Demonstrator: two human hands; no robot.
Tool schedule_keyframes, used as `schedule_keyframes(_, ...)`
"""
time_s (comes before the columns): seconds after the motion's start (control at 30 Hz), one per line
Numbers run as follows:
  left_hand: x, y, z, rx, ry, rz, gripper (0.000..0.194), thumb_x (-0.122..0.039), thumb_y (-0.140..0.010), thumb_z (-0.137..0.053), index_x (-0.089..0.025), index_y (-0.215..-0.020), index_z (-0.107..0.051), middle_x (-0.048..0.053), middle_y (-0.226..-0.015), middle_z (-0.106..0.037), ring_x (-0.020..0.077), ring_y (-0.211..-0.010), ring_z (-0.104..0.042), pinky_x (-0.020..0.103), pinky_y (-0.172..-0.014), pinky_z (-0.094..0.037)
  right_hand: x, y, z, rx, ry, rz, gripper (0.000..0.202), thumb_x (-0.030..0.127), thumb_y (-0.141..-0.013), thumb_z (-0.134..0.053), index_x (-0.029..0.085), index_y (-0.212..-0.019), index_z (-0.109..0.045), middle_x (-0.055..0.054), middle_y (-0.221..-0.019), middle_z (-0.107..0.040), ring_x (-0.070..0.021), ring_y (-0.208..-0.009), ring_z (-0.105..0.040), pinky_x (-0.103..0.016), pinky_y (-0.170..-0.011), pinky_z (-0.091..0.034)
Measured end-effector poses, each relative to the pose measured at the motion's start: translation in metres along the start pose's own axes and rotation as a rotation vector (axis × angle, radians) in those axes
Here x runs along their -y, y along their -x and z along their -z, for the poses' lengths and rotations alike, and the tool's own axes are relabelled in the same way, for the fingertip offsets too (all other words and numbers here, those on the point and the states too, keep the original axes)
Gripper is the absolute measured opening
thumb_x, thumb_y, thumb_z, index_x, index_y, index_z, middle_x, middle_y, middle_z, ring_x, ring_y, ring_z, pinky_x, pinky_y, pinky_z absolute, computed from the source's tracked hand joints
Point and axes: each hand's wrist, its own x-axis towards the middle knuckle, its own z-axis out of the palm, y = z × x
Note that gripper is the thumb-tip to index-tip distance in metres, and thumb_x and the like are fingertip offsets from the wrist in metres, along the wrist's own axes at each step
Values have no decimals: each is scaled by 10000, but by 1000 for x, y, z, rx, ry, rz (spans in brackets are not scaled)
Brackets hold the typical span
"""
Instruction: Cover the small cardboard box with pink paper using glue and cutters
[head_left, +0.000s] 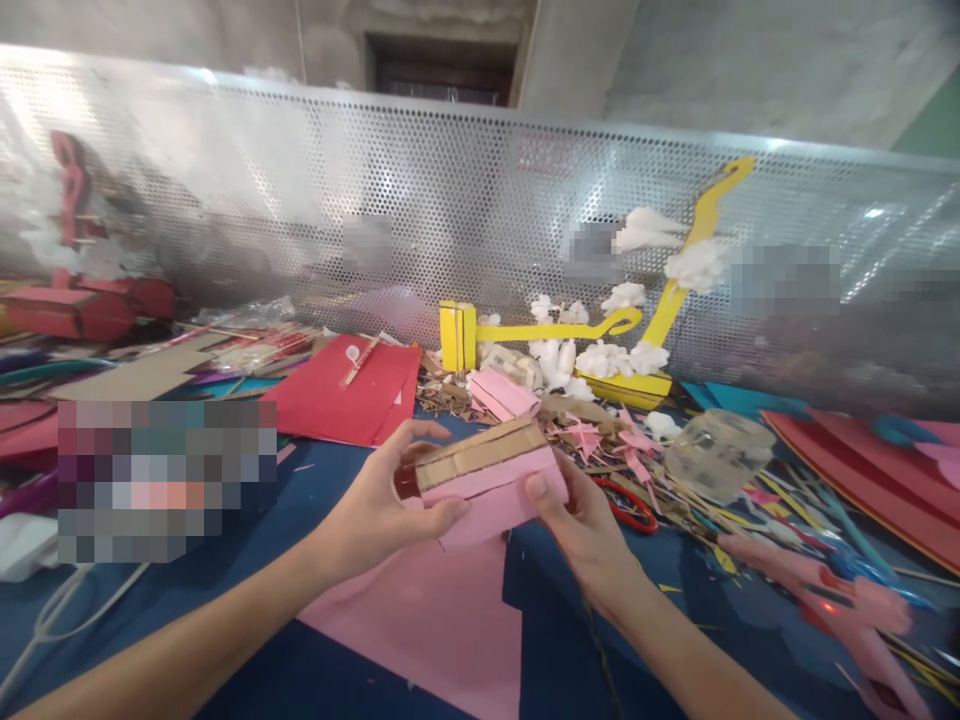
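Note:
Between my two hands, above the blue table, is a small cardboard box (487, 480) partly covered with pink paper; a brown strip shows bare along its upper side. My left hand (386, 495) curls round the box's left end, thumb on the pink front. At the other end my right hand (577, 500) grips it, thumb pressed to the pink face and fingers hidden behind. Below lies a sheet of pink paper (450, 630) with a cut-out edge. Just behind the box rests another pink-covered piece (502, 395). Red-handled scissors (630, 505) lie beside my right hand.
A pink glue gun (825, 590) with a lit spot lies at right, near a clear tape roll (720, 455). Paper and cardboard scraps litter the middle. Yellow cut-out models (555, 330) with white fluff stand against the perforated metal panel (420, 190). Red sheets (349, 400) lie left of centre.

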Motion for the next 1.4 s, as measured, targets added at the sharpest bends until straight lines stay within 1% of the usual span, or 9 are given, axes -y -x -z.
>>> schedule_keyframes(0.07,1,-1,0,-37,61,22,571,-308,-797,-871,-272,-1240,-512,53,-1077,-734,213,-868,-752,317,-686,-634,-1,1,0,39,-19,3,596,598,-834,-799,222,-1271,-648,-135,-1286,-736,-316,-1153,-707,-452,-958,-596)
schedule_keyframes(0.17,1,-4,0,-98,146,57,582,-310,-786,-880,-233,-1253,-542,95,-1143,-764,243,-1016,-757,368,-835,-632,-1,3,-2,37,-66,31,516,556,-893,-759,241,-1280,-629,-131,-1345,-708,-298,-1207,-685,-454,-1011,-568)
schedule_keyframes(0.27,0,-6,1,-90,166,91,623,-301,-750,-909,-211,-1270,-578,135,-1257,-747,275,-1135,-733,414,-930,-614,-2,4,-4,24,-67,30,476,530,-899,-762,242,-1253,-626,-128,-1361,-699,-292,-1226,-676,-461,-1049,-544)
schedule_keyframes(0.43,-2,-7,1,19,135,130,564,-315,-717,-931,-201,-1191,-647,142,-1271,-747,306,-1144,-733,452,-927,-617,-4,2,-3,44,-54,-11,499,569,-872,-771,220,-1202,-635,-136,-1301,-730,-297,-1177,-703,-461,-1005,-577)
schedule_keyframes(0.6,-7,-7,1,64,104,116,465,-345,-770,-899,-198,-1160,-693,137,-1214,-780,313,-1094,-758,507,-927,-626,2,5,-6,98,46,-54,621,532,-756,-881,239,-1218,-587,-99,-1129,-788,-299,-1049,-749,-439,-871,-634)
schedule_keyframes(0.83,-15,-7,-1,71,82,111,428,-334,-819,-860,-193,-1186,-691,134,-1222,-779,303,-1082,-762,517,-957,-621,7,8,-9,111,22,-37,601,530,-860,-794,225,-1329,-574,-125,-1325,-717,-306,-1208,-686,-432,-966,-596)
schedule_keyframes(1.07,-1,-6,2,-65,157,155,443,-411,-894,-790,-255,-1273,-621,125,-1265,-753,279,-1107,-755,409,-901,-642,2,6,-9,186,-162,-137,471,552,-944,-697,247,-1291,-605,-91,-1246,-740,-214,-936,-746,-348,-803,-628)
schedule_keyframes(1.23,-4,-5,1,-8,201,185,497,-378,-865,-825,-226,-1282,-601,143,-1348,-714,308,-1225,-699,458,-1005,-594,-2,7,-9,209,-214,-150,428,511,-959,-699,275,-1301,-593,-56,-1198,-752,-179,-899,-742,-327,-815,-617)
schedule_keyframes(1.4,-14,-4,-4,2,185,226,589,-320,-779,-896,-186,-1270,-600,149,-1323,-730,348,-1267,-668,454,-1016,-573,3,8,-8,195,-133,-127,491,468,-878,-811,251,-1255,-584,-64,-1159,-765,-191,-922,-735,-309,-778,-615)
